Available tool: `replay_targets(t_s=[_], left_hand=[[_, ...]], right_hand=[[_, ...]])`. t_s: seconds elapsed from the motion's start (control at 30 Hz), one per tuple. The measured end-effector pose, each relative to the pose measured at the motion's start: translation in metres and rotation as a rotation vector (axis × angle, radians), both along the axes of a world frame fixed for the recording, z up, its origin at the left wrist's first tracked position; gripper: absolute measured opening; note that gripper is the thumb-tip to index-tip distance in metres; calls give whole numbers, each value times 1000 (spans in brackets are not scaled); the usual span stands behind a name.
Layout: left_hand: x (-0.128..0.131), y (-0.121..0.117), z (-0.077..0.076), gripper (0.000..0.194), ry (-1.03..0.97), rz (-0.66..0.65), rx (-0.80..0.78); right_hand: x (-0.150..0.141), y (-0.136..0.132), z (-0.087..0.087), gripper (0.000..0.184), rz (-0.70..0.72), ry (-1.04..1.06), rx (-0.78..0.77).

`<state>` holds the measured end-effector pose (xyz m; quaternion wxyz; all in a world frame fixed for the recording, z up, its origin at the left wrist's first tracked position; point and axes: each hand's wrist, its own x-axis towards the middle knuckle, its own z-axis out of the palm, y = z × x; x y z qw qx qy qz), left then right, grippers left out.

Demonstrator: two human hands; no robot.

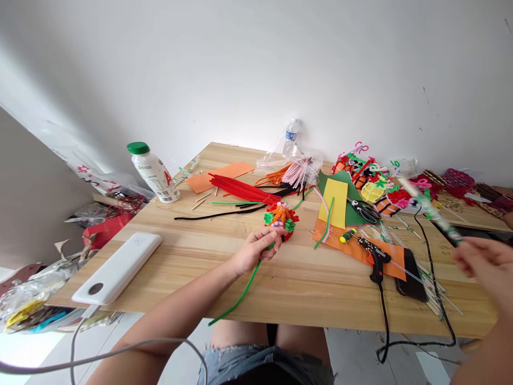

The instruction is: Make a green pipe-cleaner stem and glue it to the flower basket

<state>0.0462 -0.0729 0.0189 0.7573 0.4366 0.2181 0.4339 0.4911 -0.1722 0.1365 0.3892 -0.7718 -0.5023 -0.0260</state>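
Note:
My left hand (pixel 262 248) is closed in a pinch round a green pipe cleaner (pixel 243 295), whose free end trails down past the table's front edge. Just beyond its fingertips is a colourful pipe-cleaner decoration (pixel 281 216) in red, orange, green and lilac; whether the fingers grip it too, I cannot tell. My right hand (pixel 483 262), raised over the right side and blurred, is closed on one end of a long, thin white stick with green marks (pixel 435 214). That stick is smeared by motion and points up to the left.
On the wooden table (pixel 192 272) are a glue gun (pixel 377 259) with a looping black cord, a phone (pixel 412 283), scissors (pixel 365 210) and red pipe cleaners (pixel 242 189). A bottle (pixel 154 174) and a power bank (pixel 118 267) stand left. Finished decorations (pixel 360 174) lie back right.

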Motion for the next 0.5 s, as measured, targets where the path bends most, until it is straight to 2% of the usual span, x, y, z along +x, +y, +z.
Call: replay_targets(t_s=[0.03, 0.1, 0.13, 0.23, 0.33, 0.4, 0.5], left_hand=[[0, -2, 1, 45, -8, 29, 47], [0, -6, 2, 56, -29, 76, 138], [0, -8, 2, 59, -28, 99, 169], [-3, -11, 0, 52, 71, 185, 176], [-4, -11, -2, 50, 131, 247, 163], [-3, -13, -3, 54, 114, 248, 201], [0, -23, -3, 59, 176, 204, 295]], right_hand=[[-35, -7, -11, 49, 131, 178, -32], [-108, -16, -40, 47, 367, 370, -173], [-141, -18, -56, 44, 495, 418, -268], [-217, -20, -103, 33, 759, 544, -364], [-256, -19, -130, 31, 818, 756, -345], [-270, -20, -136, 32, 838, 899, -319], [-285, -21, -136, 35, 852, 1018, -280]])
